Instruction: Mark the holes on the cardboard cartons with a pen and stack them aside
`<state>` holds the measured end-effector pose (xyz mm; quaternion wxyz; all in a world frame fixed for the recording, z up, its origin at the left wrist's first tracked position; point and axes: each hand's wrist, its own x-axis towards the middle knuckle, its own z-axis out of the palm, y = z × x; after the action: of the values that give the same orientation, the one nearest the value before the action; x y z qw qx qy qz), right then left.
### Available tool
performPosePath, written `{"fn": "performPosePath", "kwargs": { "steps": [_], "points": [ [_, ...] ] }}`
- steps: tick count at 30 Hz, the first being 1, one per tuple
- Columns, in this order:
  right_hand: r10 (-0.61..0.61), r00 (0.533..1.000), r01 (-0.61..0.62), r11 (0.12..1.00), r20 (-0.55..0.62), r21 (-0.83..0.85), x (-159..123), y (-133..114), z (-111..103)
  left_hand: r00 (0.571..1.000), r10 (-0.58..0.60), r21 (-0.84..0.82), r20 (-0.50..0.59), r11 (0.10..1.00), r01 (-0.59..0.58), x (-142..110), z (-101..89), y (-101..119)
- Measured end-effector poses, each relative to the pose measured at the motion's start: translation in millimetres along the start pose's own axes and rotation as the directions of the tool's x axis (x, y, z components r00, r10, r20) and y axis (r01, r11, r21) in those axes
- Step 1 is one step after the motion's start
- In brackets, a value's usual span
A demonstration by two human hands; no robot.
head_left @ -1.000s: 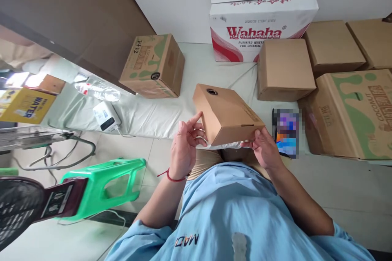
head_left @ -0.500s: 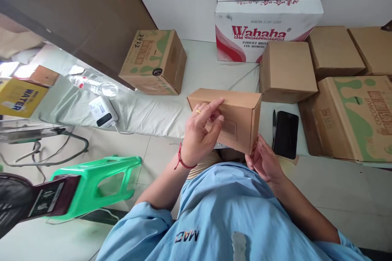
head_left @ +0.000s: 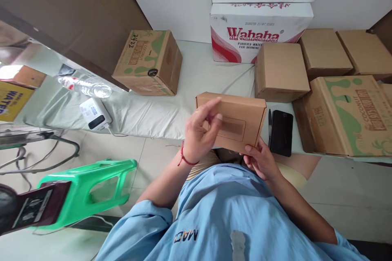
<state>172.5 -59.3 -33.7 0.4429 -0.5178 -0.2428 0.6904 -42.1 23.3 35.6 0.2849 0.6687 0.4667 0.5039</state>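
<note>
A small brown cardboard box (head_left: 241,110), with a printed rectangle on its broad face, is tilted up in front of my body. My right hand (head_left: 260,157) grips its lower right corner, thumb on the face and the other fingers underneath. Over the box's left part is my left hand (head_left: 202,130), index finger and thumb stretched out and apart; whether it touches the cardboard I cannot tell. To the right of the box lie a black phone (head_left: 281,132) and a dark pen (head_left: 270,122).
Several cartons stand at the right, including a green-patterned one (head_left: 352,118) and a plain one (head_left: 281,69). A Wahaha carton (head_left: 254,28) is behind. Leftward are a coconut carton (head_left: 147,63), a power bank (head_left: 95,114), a bottle (head_left: 88,85) and a green stool (head_left: 88,189).
The box has turned so its printed face shows more fully towards me. My right thumb has come onto that face. My left hand stays in front of the box's left part.
</note>
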Motion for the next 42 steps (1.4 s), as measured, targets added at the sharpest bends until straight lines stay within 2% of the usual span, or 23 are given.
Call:
{"fn": "performPosePath", "kwargs": {
  "steps": [2, 4, 6, 9, 11, 13, 15, 16, 18, 21, 24, 27, 29, 31, 33, 35, 37, 39, 42],
  "points": [
    [-0.039, 0.998, 0.039, 0.999, -0.042, 0.002, -1, 0, -3, 0.977, -0.181, -0.148, -0.111, 0.975, 0.163, -8, -10.1, -12],
    [-0.109, 0.990, 0.107, 0.994, -0.087, -0.029, -2, 1, -5, 0.919, -0.369, -0.280, -0.137, 0.905, 0.321, -19, -21.4, -25],
    [-0.225, 0.966, 0.213, 0.972, -0.128, -0.102, -3, 3, -8, 0.838, -0.540, -0.370, -0.081, 0.797, 0.477, -31, -31.2, -35],
    [-0.476, 0.867, 0.415, 0.852, -0.145, -0.320, -1, 7, -14, 0.706, -0.702, -0.475, 0.098, 0.591, 0.653, -50, -38.0, -41],
    [-0.619, 0.782, 0.495, 0.686, -0.071, -0.534, 2, 10, -19, 0.629, -0.743, -0.545, 0.228, 0.438, 0.715, -57, -37.5, -42],
    [-0.708, 0.699, 0.544, 0.439, 0.097, -0.715, 6, 11, -25, 0.586, -0.739, -0.602, 0.331, 0.313, 0.735, -60, -35.3, -41],
    [-0.736, 0.613, 0.589, 0.185, 0.287, -0.786, 7, 13, -30, 0.579, -0.711, -0.628, 0.398, 0.249, 0.737, -60, -33.0, -41],
    [-0.733, 0.577, 0.608, 0.091, 0.360, -0.788, 7, 14, -31, 0.584, -0.698, -0.630, 0.414, 0.244, 0.737, -59, -31.9, -41],
    [-0.710, 0.548, 0.630, 0.001, 0.443, -0.777, 5, 16, -33, 0.595, -0.692, -0.613, 0.409, 0.275, 0.740, -57, -30.0, -41],
    [-0.653, 0.591, 0.637, 0.017, 0.473, -0.771, -2, 21, -34, 0.577, -0.730, -0.580, 0.366, 0.306, 0.755, -55, -27.2, -42],
    [-0.573, 0.657, 0.641, 0.085, 0.489, -0.763, -12, 18, -37, 0.554, -0.736, -0.589, 0.388, 0.264, 0.764, -55, -26.0, -44],
    [-0.500, 0.724, 0.616, 0.157, 0.475, -0.772, -20, -2, -46, 0.608, -0.693, -0.630, 0.388, 0.282, 0.724, -56, -27.9, -49],
    [-0.506, 0.778, 0.508, 0.159, 0.372, -0.847, -21, -25, -52, 0.643, -0.672, -0.645, 0.369, 0.313, 0.697, -59, -30.4, -53],
    [-0.562, 0.802, 0.297, 0.081, 0.203, -0.951, -14, -50, -58, 0.658, -0.656, -0.644, 0.369, 0.330, 0.690, -62, -33.0, -57],
    [-0.600, 0.798, 0.042, -0.048, 0.062, -0.998, 1, -73, -62, 0.667, -0.640, -0.635, 0.381, 0.343, 0.692, -65, -34.8, -59],
    [-0.554, 0.832, -0.149, -0.175, -0.028, -0.973, 22, -93, -62, 0.680, -0.626, -0.628, 0.380, 0.366, 0.687, -67, -35.5, -60],
    [-0.459, 0.884, -0.241, -0.286, -0.088, -0.927, 44, -107, -58, 0.688, -0.620, -0.627, 0.377, 0.377, 0.682, -69, -35.4, -60],
    [-0.368, 0.921, -0.268, -0.372, -0.123, -0.889, 62, -116, -53, 0.689, -0.621, -0.638, 0.373, 0.368, 0.677, -69, -34.7, -59],
    [-0.293, 0.944, -0.272, -0.443, -0.149, -0.854, 78, -122, -45, 0.673, -0.639, -0.658, 0.372, 0.330, 0.677, -68, -33.0, -55]
  ]
}}
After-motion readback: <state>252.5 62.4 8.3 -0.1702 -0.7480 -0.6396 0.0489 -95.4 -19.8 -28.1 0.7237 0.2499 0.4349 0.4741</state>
